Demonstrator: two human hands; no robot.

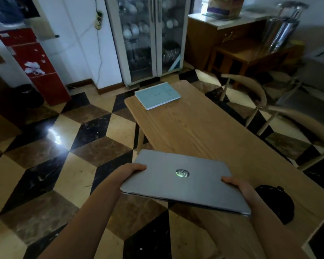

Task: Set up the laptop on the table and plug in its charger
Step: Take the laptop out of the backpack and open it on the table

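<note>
A closed silver laptop (183, 180) with a round logo on its lid is held in the air over the near left edge of the wooden table (204, 128). My left hand (133, 170) grips its left side, thumb on the lid. My right hand (238, 186) grips its right side. A black bundle, probably the charger with its cable (277, 202), lies on the table just right of my right hand. Part of that bundle is hidden behind my wrist.
A pale blue booklet (157, 95) lies at the table's far end. Wooden chairs (269, 109) stand along the right side. A glass-door cabinet (150, 38), a red water dispenser (36, 66) and a wall power strip (99, 19) are at the back. The floor is chequered tile.
</note>
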